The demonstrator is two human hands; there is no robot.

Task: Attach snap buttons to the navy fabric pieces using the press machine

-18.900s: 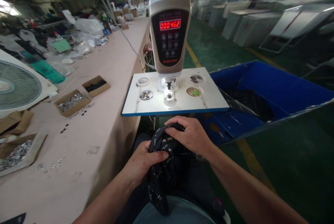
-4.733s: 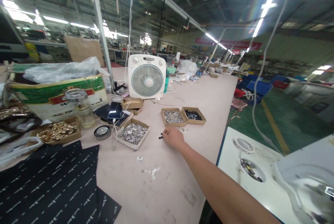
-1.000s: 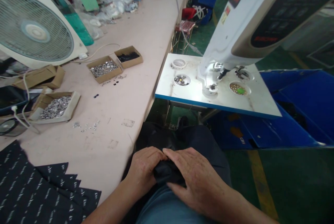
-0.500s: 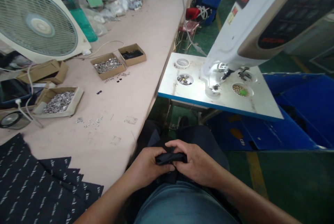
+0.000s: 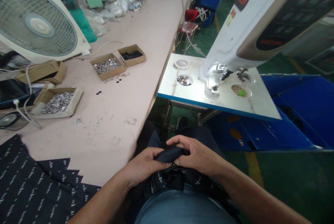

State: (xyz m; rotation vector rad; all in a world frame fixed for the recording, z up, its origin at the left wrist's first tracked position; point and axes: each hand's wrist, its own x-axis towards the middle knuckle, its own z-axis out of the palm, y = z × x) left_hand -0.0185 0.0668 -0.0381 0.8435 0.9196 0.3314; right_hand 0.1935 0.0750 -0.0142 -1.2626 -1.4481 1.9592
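Observation:
A piece of black fabric point(image 5: 169, 155) lies bunched over my lap, with white lettering on its lower folds. My left hand point(image 5: 144, 165) pinches its left side, the thumb laid along the fold. From the right, my right hand point(image 5: 197, 154) grips the same fold between thumb and fingers, its index finger lifted a little. Both thumbs nearly meet at a small dark shiny spot, too small to name. To the left on the table, a stack of black printed fabric pieces point(image 5: 33, 185) is fanned out.
The long table point(image 5: 109, 147) carries boxes of metal fasteners point(image 5: 58, 102), point(image 5: 108, 65), a box of black parts point(image 5: 132, 55) and a fan point(image 5: 39, 25). At right stands a white pressing machine point(image 5: 229, 32) on a blue-edged worktop point(image 5: 193, 95), with blue bins point(image 5: 308, 109) behind.
The black fabric has been turned and spread between my hands, so printed lettering now shows below them. My hands have shifted slightly, and both keep hold.

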